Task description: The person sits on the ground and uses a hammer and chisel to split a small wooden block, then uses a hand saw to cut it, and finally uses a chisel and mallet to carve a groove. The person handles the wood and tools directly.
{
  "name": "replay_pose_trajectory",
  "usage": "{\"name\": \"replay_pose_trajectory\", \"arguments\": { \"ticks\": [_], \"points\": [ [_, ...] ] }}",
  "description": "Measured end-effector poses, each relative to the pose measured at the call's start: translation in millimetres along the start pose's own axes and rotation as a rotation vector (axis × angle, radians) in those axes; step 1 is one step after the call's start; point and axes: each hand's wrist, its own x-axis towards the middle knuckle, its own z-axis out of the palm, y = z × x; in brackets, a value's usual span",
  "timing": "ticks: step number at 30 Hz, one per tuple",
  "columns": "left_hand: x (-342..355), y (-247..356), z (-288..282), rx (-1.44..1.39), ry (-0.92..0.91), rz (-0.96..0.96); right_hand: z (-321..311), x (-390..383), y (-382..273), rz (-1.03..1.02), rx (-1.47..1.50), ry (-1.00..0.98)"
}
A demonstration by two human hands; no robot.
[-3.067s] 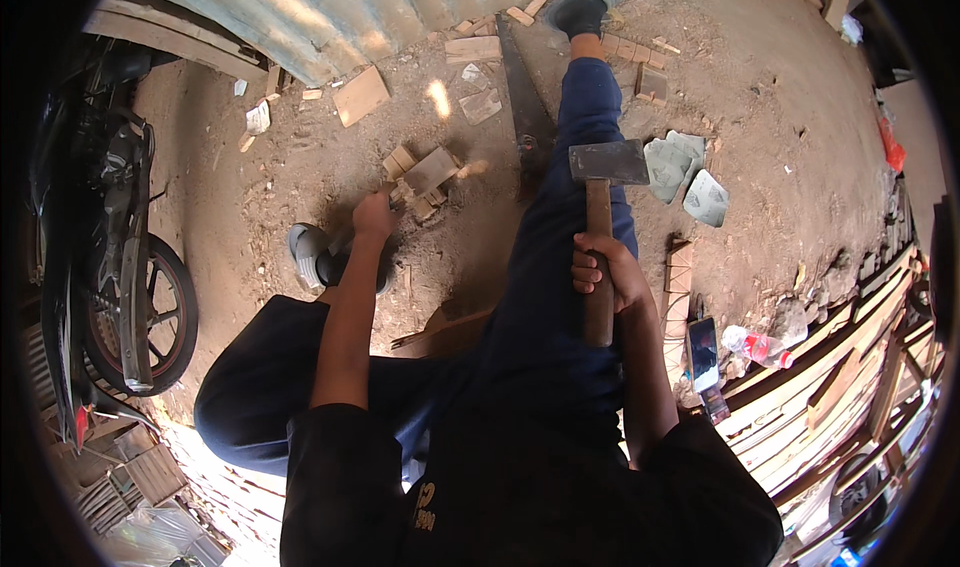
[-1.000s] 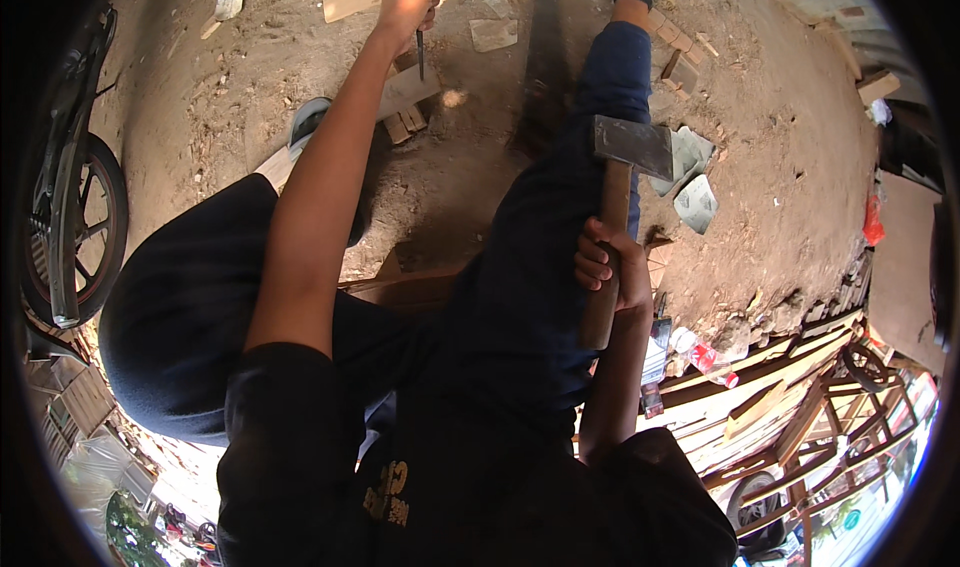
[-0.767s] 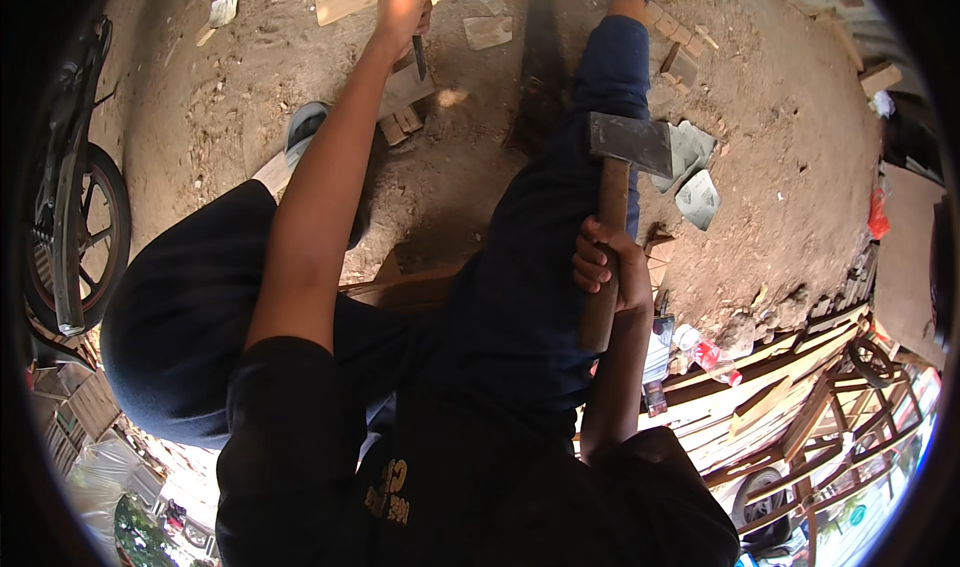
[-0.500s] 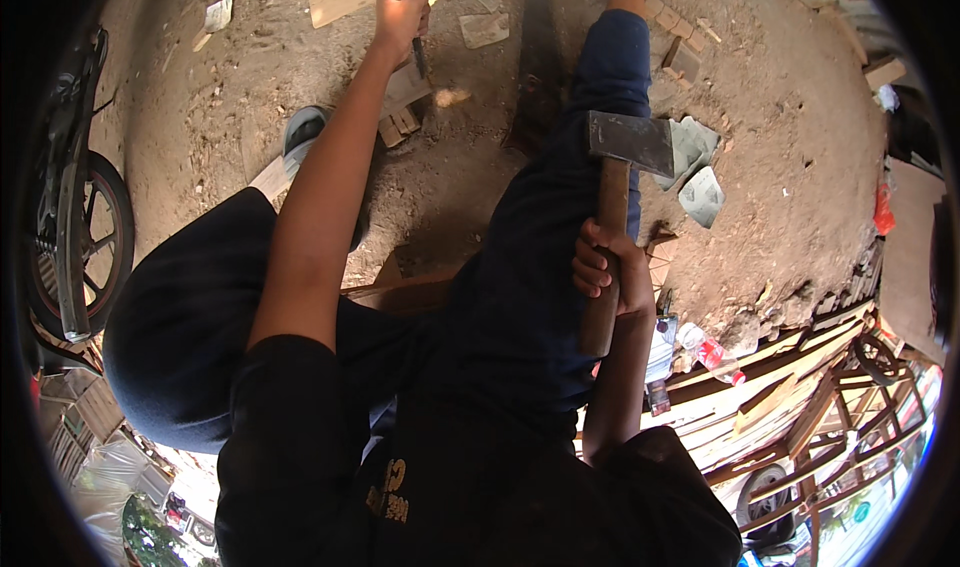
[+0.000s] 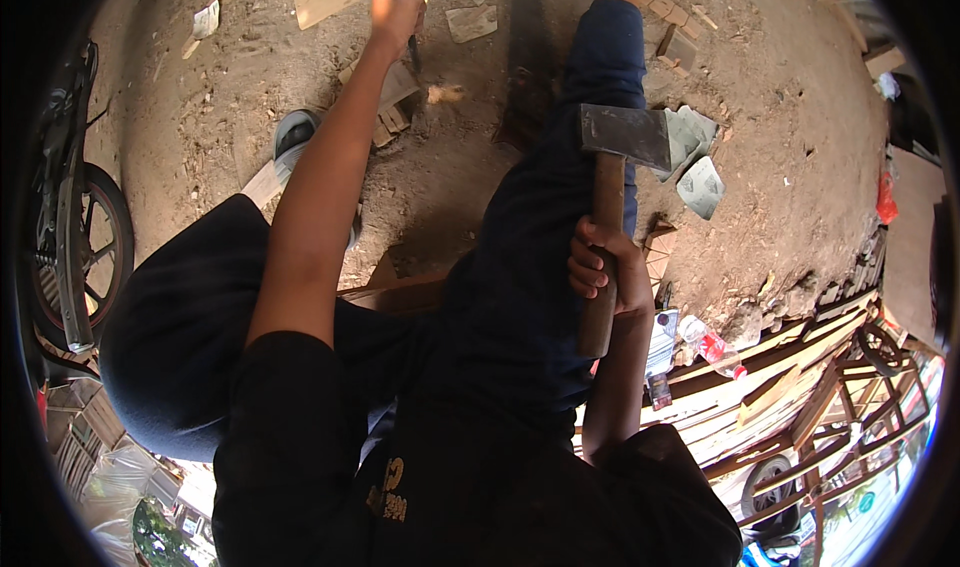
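Hammer (image 5: pixel 608 192) sits in the right hand (image 5: pixel 613 264), fingers closed round its wooden handle, over the person's outstretched right leg (image 5: pixel 540 232) with its head pointing away from the body, though from where I stand I cannot tell whether it rests there. Farther out, the left hand (image 5: pixel 396 17) is curled round a slim dark tool (image 5: pixel 415 55) I cannot identify, near wood pieces (image 5: pixel 400 87) on the dirt floor (image 5: pixel 240 77). For good control, I would hold the hammer's head steady and clear of the leg, and grip the slim tool firmly, its end away from the grey shoe (image 5: pixel 296 132).
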Motion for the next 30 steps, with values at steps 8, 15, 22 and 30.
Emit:
{"name": "replay_pose_trajectory", "arguments": {
  "ticks": [8,15,22,30],
  "points": [
    [1,-2,5,0.335,0.069,0.034,-6,1,0,-0.005,0.020,-0.036],
    [-24,-3,38,0.650,0.007,0.232,-9,0,1,-0.012,-0.018,-0.057],
    [-37,-19,64,0.918,-0.245,0.150,10,-9,13,-0.179,-0.176,0.147],
    [-44,80,52,0.959,-0.158,0.278,8,-56,30,-0.366,-0.132,-0.058]
  ]
}}
